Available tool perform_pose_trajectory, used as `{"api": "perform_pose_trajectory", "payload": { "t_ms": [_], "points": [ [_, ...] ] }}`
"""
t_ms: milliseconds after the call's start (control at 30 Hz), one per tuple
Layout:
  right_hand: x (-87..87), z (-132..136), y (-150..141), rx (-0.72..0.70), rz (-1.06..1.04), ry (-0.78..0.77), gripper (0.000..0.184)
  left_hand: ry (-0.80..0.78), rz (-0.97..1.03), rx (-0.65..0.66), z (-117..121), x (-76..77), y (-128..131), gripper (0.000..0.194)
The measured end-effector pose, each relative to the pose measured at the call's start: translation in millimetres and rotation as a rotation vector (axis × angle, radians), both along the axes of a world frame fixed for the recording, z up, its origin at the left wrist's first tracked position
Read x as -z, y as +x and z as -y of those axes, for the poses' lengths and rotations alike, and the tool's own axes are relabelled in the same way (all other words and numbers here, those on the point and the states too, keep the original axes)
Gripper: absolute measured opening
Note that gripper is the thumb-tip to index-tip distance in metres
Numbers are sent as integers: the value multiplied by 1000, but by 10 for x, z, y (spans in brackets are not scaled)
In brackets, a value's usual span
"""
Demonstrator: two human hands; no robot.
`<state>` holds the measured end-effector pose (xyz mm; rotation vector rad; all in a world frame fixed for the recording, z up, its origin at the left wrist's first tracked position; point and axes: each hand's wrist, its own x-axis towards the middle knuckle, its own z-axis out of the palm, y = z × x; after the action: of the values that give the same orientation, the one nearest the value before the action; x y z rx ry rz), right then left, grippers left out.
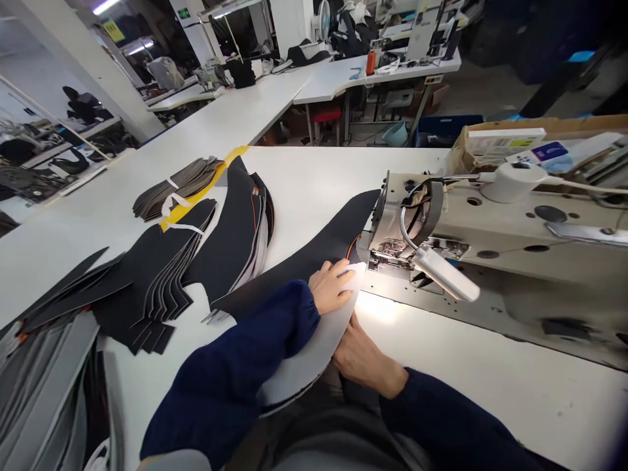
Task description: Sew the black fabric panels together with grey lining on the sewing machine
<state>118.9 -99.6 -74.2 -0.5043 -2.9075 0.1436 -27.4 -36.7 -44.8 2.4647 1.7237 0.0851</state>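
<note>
A long black fabric panel [314, 245] lies across the table, its far end against the sewing machine [402, 242]. Along its near edge is a light grey fabric panel [307, 340], which curves down toward my lap. My left hand [333, 288] rests on the grey panel close to the presser foot, fingers spread and pressing down. Below it, my right hand [366, 356] is closed on the grey panel's right edge, with most fingers hidden underneath. An orange thread line [353, 245] shows on the black panel near the needle area.
Stacked black panels [230, 229] and grey pieces [53, 392] lie to the left, near a brown bundle [174, 186] and a yellow strip [206, 186]. A lamp [446, 275] juts from the machine. Behind it stands a cardboard box [461, 147].
</note>
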Motion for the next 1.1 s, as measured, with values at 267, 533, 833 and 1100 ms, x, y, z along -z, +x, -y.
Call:
{"api": "perform_pose_trajectory", "payload": {
  "t_ms": [267, 533, 833, 1100],
  "points": [
    [55, 1, 11, 11, 2, -13, 26, -35, -47, 18, -13, -30, -45, 46],
    [56, -92, 81, 2, 12, -70, 24, -72, -80, 62, -66, -71, -32, 47],
    [83, -193, 209, 36, 15, -17, 26, -39, -76, 31, -152, -76, 163, 47],
    [104, -240, 304, 46, -13, -11, 27, -32, -108, 16, -180, -116, 298, 45]
  ]
}}
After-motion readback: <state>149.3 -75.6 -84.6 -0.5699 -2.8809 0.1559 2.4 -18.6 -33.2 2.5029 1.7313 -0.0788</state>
